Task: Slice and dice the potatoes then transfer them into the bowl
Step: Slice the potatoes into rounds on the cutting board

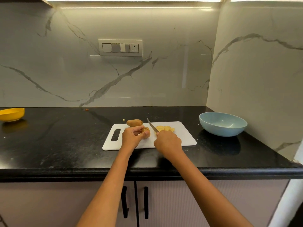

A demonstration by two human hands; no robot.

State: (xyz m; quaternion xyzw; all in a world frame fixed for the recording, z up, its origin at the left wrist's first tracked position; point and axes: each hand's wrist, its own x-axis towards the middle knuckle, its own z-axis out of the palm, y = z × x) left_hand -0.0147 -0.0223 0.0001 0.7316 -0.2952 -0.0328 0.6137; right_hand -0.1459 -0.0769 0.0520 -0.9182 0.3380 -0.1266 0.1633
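Note:
A white cutting board point(185, 136) lies on the black counter. My left hand point(131, 136) grips a partly cut potato point(146, 132) on the board. A whole potato point(134, 122) lies behind it at the board's far edge. My right hand point(168, 141) holds a knife point(151, 125) by the handle, blade pointing away and up, just right of the cut potato. Several round yellow potato slices point(165, 128) lie on the board behind my right hand. A light blue bowl point(223, 123) stands empty to the right of the board.
A yellow bowl point(12, 114) sits at the far left of the counter point(65, 136). Marble walls close the back and the right side. A switch panel point(120, 47) is on the back wall. Cabinet doors with black handles point(125, 202) are below the counter edge.

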